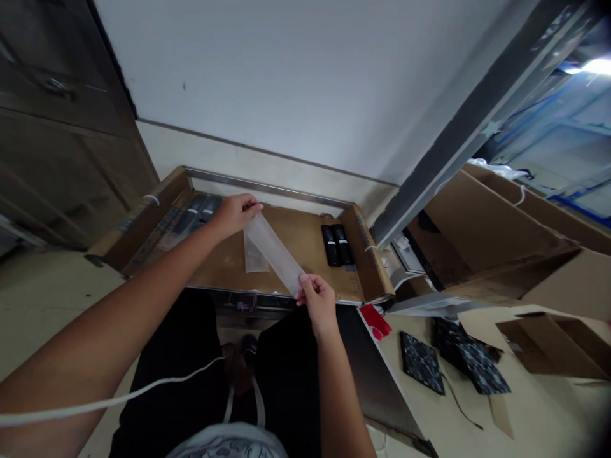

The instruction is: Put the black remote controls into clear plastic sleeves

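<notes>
Smooth plastic sleeve [278,254], matt cardboard tray [301,228]

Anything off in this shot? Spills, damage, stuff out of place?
Only the floor at right: black patterned pieces lie at odd angles near an open cardboard box, which looks untidy. No spill or clear damage visible. The translucent sleeve between the left hand and right hand looks normal.

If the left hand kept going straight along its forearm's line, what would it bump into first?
Probably the tray's far rim, though depth is unclear: the left hand, pinching the translucent strip, might pass above it and meet the wall.
</notes>
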Demonstrator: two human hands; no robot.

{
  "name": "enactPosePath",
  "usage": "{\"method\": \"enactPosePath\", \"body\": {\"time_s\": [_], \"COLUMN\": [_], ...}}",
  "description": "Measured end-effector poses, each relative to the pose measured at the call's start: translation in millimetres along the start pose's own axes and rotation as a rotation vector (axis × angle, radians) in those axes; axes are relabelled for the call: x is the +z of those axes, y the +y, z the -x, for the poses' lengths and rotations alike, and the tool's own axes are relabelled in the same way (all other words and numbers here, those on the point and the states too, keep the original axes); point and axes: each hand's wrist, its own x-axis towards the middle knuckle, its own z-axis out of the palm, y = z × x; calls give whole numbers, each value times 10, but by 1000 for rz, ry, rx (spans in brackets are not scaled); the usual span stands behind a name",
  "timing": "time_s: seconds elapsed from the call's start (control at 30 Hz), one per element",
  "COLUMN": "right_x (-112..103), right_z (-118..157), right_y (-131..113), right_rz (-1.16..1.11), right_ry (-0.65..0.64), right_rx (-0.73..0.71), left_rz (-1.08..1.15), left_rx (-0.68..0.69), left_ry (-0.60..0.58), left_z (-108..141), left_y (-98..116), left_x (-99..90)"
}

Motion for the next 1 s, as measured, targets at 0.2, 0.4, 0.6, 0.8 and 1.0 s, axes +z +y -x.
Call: {"method": "enactPosePath", "body": {"time_s": [0.2,0.4,0.6,0.8,1.0], "right_x": [162,434,608,610,283], "right_z": [-94,-307,-421,-365,-188], "right_y": [34,114,121,103,156], "right_rz": [-58,-7,146,170,269], "right_ry": [193,223,208,76,107], "right_rx": [14,112,83,119,-22], "left_rz": [-104,49,139,122,317], "left_rx": [56,-161,-384,-361,-397], "left_ry": [36,282,226,154,273], "left_z": [-475,78,1069,1020,1085], "left_y": [-19,-194,-551,-533,-441], "left_x": [26,0,27,48,-16]}}
